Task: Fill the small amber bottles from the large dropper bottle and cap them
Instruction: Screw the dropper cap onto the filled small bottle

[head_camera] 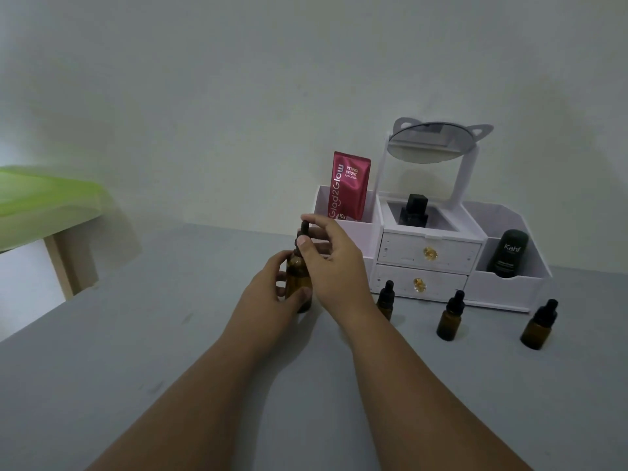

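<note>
Now: the large dropper bottle point(299, 283) stands upright on the grey counter point(136, 368), in front of the person and left of the white organiser point(428, 253).
Left hand: the left hand point(272, 283) curls its fingers round the amber body and steadies it.
Right hand: the right hand point(334, 263) pinches the black dropper cap point(303, 232) from the side, forefinger at the top of the rubber bulb, thumb lower near the collar.
Small bottles: three stand in a row before the organiser, well apart, each with its black cap on. The left small bottle point(385, 300) is partly hidden behind the right wrist, then come the middle small bottle point(450, 317) and the right small bottle point(540, 326). Whether any holds liquid I cannot tell.
Step, as I judge it: opening the large bottle for a first draw, with no small bottle uncapped yet.
Handling: it looks like glass, so rigid, smooth and breakable, light enough for one hand, and probably slippery once wet.
Where to hold: the body low and firm. Turn at the hard collar, not the soft bulb, which would give and push liquid out.
Risk: the small bottles look narrow for their height, so a passing wrist could tip one.
Behind: a red sachet point(350, 185) and a dark bottle point(508, 253) sit in the organiser's side bins.
</note>
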